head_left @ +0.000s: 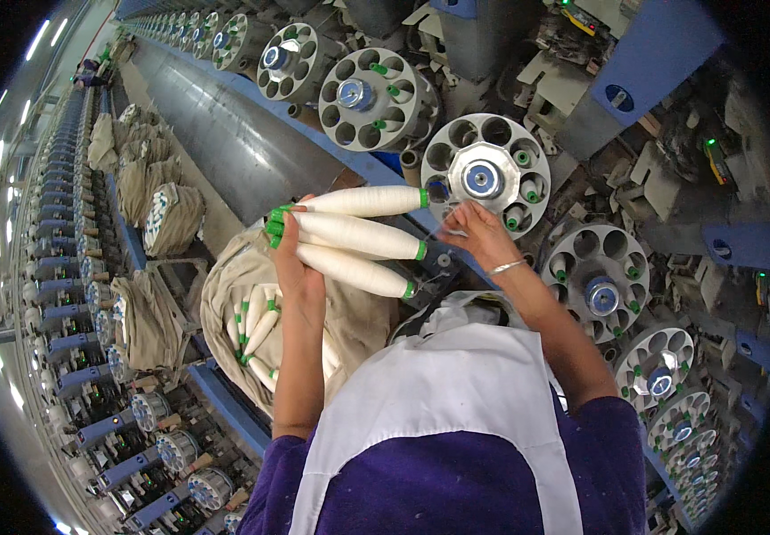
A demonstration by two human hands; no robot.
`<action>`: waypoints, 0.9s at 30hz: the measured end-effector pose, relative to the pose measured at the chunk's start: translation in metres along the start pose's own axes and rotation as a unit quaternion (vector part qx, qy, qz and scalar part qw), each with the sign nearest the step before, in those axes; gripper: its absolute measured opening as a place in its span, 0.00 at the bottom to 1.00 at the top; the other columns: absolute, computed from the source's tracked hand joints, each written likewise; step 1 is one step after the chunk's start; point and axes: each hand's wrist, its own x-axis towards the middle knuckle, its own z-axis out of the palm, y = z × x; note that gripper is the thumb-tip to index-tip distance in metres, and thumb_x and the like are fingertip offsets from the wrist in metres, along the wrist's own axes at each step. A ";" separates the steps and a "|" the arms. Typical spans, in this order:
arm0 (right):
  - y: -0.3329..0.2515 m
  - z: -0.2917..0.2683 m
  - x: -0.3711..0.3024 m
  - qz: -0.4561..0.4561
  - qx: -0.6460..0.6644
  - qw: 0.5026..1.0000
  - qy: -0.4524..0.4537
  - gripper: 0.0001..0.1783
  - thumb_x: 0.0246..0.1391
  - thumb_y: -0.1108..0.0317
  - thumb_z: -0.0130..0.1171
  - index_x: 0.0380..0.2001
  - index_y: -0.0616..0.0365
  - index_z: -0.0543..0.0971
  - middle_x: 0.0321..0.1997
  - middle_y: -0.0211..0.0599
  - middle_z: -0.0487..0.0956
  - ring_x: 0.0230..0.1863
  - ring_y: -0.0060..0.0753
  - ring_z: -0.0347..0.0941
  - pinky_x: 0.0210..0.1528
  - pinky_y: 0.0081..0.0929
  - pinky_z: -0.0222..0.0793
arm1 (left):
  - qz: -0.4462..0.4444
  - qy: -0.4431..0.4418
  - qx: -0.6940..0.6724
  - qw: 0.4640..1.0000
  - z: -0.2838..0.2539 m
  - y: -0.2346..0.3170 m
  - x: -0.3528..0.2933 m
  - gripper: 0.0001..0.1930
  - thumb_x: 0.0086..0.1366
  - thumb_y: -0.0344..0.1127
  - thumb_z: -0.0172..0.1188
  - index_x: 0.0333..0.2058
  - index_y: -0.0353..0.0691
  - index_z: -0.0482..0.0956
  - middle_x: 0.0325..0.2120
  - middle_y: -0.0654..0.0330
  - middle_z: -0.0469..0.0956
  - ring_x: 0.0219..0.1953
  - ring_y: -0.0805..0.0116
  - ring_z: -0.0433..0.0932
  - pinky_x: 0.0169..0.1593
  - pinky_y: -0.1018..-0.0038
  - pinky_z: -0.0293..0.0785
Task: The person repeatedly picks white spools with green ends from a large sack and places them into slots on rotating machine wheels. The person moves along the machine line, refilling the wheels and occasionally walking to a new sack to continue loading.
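My left hand [300, 276] is closed around the green ends of several white yarn bobbins [362, 234]. They fan out to the right above an open beige cloth sack [226, 272], where more bobbins [263, 332] lie loose. My right hand [480, 235], a bracelet at its wrist, is at the lower edge of a round magazine [511, 168] with a ring of holes and a blue-centred hub. Its fingers are drawn together; whether a thread is between them is too fine to make out. Some of the magazine's holes hold green-tipped bobbins [531, 190].
Similar round magazines stand in a row, one up to the left [349, 67] and one down to the right [632, 259]. A long metal cover [224, 116] runs along the machine. Across the aisle are more cloth sacks [171, 218] and another machine row [90, 379].
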 end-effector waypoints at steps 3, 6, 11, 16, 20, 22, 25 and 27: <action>0.008 0.011 0.010 -0.025 0.157 0.987 -0.018 0.16 0.66 0.58 0.45 0.25 0.53 0.66 0.21 0.26 0.63 0.20 0.21 0.61 0.24 0.20 0.59 | -0.001 0.002 0.014 1.000 0.005 -0.007 -0.001 0.12 0.65 0.41 0.56 0.37 0.38 0.74 0.50 0.51 0.72 0.53 0.56 0.69 0.61 0.57 0.63; 0.003 0.003 0.013 0.071 0.078 0.994 -0.025 0.16 0.66 0.57 0.45 0.25 0.53 0.66 0.19 0.23 0.61 0.17 0.16 0.56 0.21 0.19 0.55 | -0.013 0.001 -0.002 1.000 0.004 -0.008 0.000 0.12 0.64 0.41 0.58 0.37 0.38 0.74 0.50 0.52 0.72 0.53 0.57 0.70 0.61 0.59 0.64; -0.012 -0.031 -0.008 -0.210 -0.455 0.865 0.022 0.12 0.61 0.58 0.52 0.32 0.55 0.71 0.20 0.25 0.62 0.21 0.23 0.63 0.24 0.21 0.62 | -0.019 -0.010 0.000 1.000 0.001 -0.009 0.005 0.12 0.62 0.39 0.61 0.37 0.38 0.75 0.48 0.54 0.74 0.51 0.62 0.72 0.58 0.64 0.67; -0.036 -0.053 -0.012 -0.274 -0.783 0.558 -0.008 0.09 0.51 0.66 0.60 0.29 0.61 0.76 0.35 0.39 0.69 0.38 0.39 0.68 0.33 0.29 0.66 | 0.097 -0.094 0.167 0.977 0.026 -0.045 0.027 0.10 0.60 0.33 0.62 0.38 0.36 0.77 0.42 0.59 0.78 0.43 0.71 0.74 0.48 0.74 0.68; -0.047 -0.060 0.035 -0.305 -0.570 0.758 0.087 0.12 0.60 0.68 0.53 0.30 0.68 0.76 0.34 0.38 0.70 0.29 0.28 0.71 0.35 0.25 0.67 | 0.252 -0.160 0.352 0.887 0.061 -0.091 0.051 0.09 0.58 0.30 0.64 0.35 0.32 0.78 0.37 0.58 0.77 0.38 0.70 0.75 0.43 0.75 0.69; -0.040 -0.055 0.059 -0.323 -0.525 0.776 0.132 0.12 0.61 0.67 0.51 0.36 0.67 0.78 0.37 0.35 0.72 0.32 0.23 0.71 0.37 0.23 0.67 | 0.322 -0.160 0.428 0.829 0.077 -0.108 0.060 0.08 0.57 0.30 0.64 0.34 0.33 0.78 0.39 0.58 0.76 0.42 0.70 0.73 0.45 0.75 0.68; -0.032 -0.047 0.066 -0.186 -0.320 0.929 0.013 0.25 0.67 0.53 0.41 0.52 0.63 0.73 0.49 0.36 0.73 0.43 0.24 0.71 0.51 0.22 0.63 | 0.297 -0.163 0.444 0.830 0.090 -0.112 0.066 0.09 0.57 0.30 0.64 0.35 0.32 0.78 0.39 0.57 0.77 0.42 0.69 0.75 0.44 0.74 0.69; -0.033 -0.038 0.056 -0.190 -0.250 0.948 -0.053 0.32 0.66 0.46 0.34 0.55 0.63 0.71 0.56 0.40 0.70 0.53 0.28 0.67 0.58 0.25 0.58 | 0.219 -0.183 0.368 0.885 0.090 -0.101 0.064 0.09 0.58 0.31 0.63 0.35 0.32 0.79 0.36 0.56 0.78 0.40 0.67 0.76 0.44 0.75 0.69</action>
